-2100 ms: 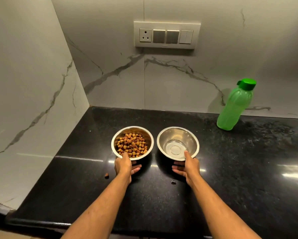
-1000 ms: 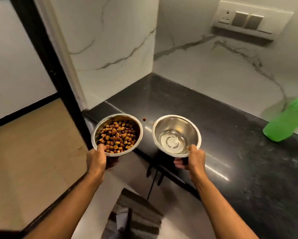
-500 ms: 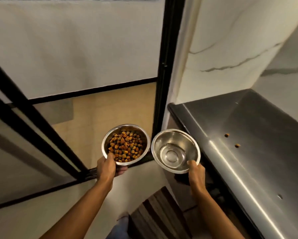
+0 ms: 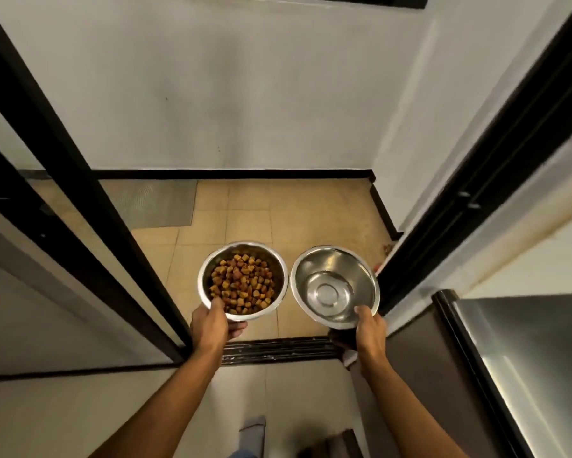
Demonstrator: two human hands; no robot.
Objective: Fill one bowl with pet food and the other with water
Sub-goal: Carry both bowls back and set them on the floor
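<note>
left hand [image 4: 211, 325] grips the rim of a round steel bowl [image 4: 243, 281] heaped with brown kibble [image 4: 241, 285]; right hand [image 4: 369, 328] grips a shiny water bowl [image 4: 334, 287], both held above beige floor tiles [image 4: 278, 206].

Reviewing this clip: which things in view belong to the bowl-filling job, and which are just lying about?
Job:
- food bowl, held by left hand
- water bowl, held by right hand

Lying about:
- grey floor mat
- sliding door track
- steel counter
</note>
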